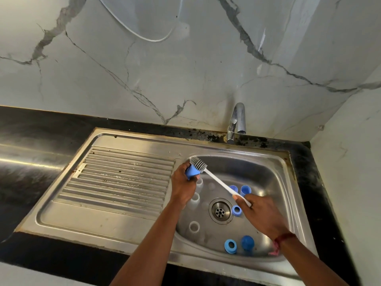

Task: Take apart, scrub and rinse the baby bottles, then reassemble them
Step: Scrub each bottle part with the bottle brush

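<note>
Blue cap point(191, 172) clamped in left hand point(183, 183) grip, right hand point(261, 213) grip pinching brush point(219, 182) handle, bristles seemingly against cap.

One camera sits on the person's head; it looks forward and down, close above the left hand point(183, 183) and right hand point(262, 214) at the shiny steel sink point(115, 212).

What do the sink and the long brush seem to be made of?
Sink: probably stainless steel, brushed finish; it shows grey metallic sheen and soft reflections. Brush: handle looks like smooth white plastic; the grey ribbed head may be silicone, uncertain.
</note>
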Demonstrator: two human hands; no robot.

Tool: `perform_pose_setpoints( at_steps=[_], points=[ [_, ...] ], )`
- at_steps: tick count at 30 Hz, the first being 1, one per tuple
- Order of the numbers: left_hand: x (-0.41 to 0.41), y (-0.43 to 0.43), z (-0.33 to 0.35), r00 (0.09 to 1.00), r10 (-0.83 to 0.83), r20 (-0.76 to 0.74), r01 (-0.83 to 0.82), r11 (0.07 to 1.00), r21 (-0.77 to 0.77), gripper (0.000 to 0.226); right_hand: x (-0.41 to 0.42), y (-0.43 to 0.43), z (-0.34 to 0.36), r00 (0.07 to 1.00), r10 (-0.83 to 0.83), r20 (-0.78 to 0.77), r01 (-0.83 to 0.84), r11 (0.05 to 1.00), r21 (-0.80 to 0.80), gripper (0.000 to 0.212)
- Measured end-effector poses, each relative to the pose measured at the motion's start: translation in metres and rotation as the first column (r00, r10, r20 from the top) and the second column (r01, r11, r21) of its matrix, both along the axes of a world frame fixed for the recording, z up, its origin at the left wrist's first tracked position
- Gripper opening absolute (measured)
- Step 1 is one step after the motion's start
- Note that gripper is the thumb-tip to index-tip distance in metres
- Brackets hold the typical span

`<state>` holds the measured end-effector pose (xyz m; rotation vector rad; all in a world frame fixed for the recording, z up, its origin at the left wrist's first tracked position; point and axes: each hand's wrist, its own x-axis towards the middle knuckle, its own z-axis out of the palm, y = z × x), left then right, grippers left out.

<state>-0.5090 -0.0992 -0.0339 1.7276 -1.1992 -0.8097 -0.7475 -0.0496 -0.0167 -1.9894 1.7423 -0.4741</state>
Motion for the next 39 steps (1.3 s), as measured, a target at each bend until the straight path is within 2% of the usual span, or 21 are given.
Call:
perform_pose_setpoints(
  at_steps=[4,9,12,15,17,22,25,27,31,39],
  points=[
    [-0.001,0.010,-0.007,0.998,0.024,-0.055,-0.024,1.000,-0.003,0.047,0.001,0.001,-0.012,0.999,-0.038,0.005,0.037,0.998,0.058,0.058],
    [0.002,0.015,-0.017,0.991,0.076,-0.107,-0.071,0.996,0.053,0.042,-0.001,0.007,-0.029,0.997,-0.034,-0.065,0.040,0.994,0.097,0.059],
    [0.001,0.014,-0.022,0.997,0.067,-0.039,-0.064,0.995,0.078,0.045,-0.005,0.011,-0.037,0.999,-0.021,-0.049,0.027,0.992,0.121,0.057],
    [-0.009,0.012,-0.023,0.997,-0.057,0.046,0.052,0.993,0.102,0.047,-0.007,0.008,-0.041,0.999,-0.053,-0.008,0.053,0.993,0.109,0.062],
    [-0.020,0.011,-0.025,0.994,-0.099,0.049,0.094,0.991,0.090,0.044,-0.008,0.002,-0.044,0.995,-0.091,0.027,0.087,0.990,0.114,0.067],
    [-0.046,0.017,-0.035,0.984,-0.101,-0.144,0.118,0.986,0.117,0.039,-0.020,-0.010,-0.054,0.952,-0.249,0.177,0.216,0.959,0.185,0.064],
    [-0.064,0.020,-0.048,0.967,-0.124,-0.221,0.161,0.974,0.161,0.038,-0.039,-0.011,-0.066,0.926,-0.326,0.189,0.273,0.926,0.259,0.063],
    [-0.077,0.020,-0.059,0.969,-0.139,-0.203,0.180,0.962,0.203,0.037,-0.048,-0.012,-0.073,0.921,-0.348,0.176,0.291,0.913,0.286,0.061],
    [-0.102,0.018,-0.081,0.971,-0.194,-0.139,0.227,0.932,0.284,0.036,-0.044,-0.018,-0.081,0.866,-0.436,0.246,0.333,0.868,0.368,0.055],
    [-0.152,0.008,-0.110,0.956,-0.294,0.027,0.258,0.876,0.408,0.029,-0.025,-0.040,-0.085,0.817,-0.490,0.305,0.382,0.855,0.351,0.046]
  ],
)
